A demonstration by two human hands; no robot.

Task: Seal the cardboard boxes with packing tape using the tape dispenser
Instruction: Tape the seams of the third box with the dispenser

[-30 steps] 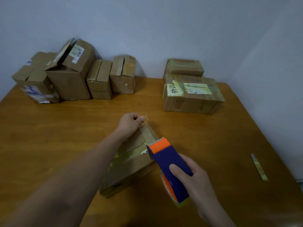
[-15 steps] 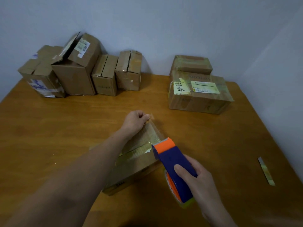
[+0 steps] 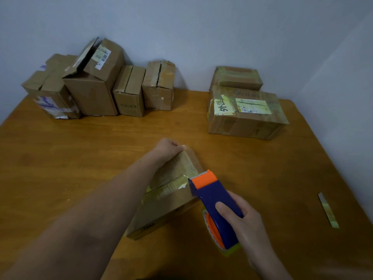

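A low cardboard box [image 3: 167,207] lies at an angle in the middle of the wooden table [image 3: 80,158]. My left hand [image 3: 168,147] pinches the free end of clear packing tape at the box's far corner. A stretch of tape runs from there over the box top to the blue and orange tape dispenser [image 3: 214,203]. My right hand [image 3: 242,217] grips the dispenser's body, thumb on its top, beside the box's near right edge. The orange tape roll hangs below the dispenser.
Several cardboard boxes [image 3: 96,85], some with flaps open, stand in a row at the back left by the wall. Two taped boxes [image 3: 246,114] are stacked at the back right. A loose strip of tape [image 3: 328,210] lies near the table's right edge.
The view has tilted slightly, shifting everything down in the frame. Both hands keep their holds, and the tape stays stretched over the box top.
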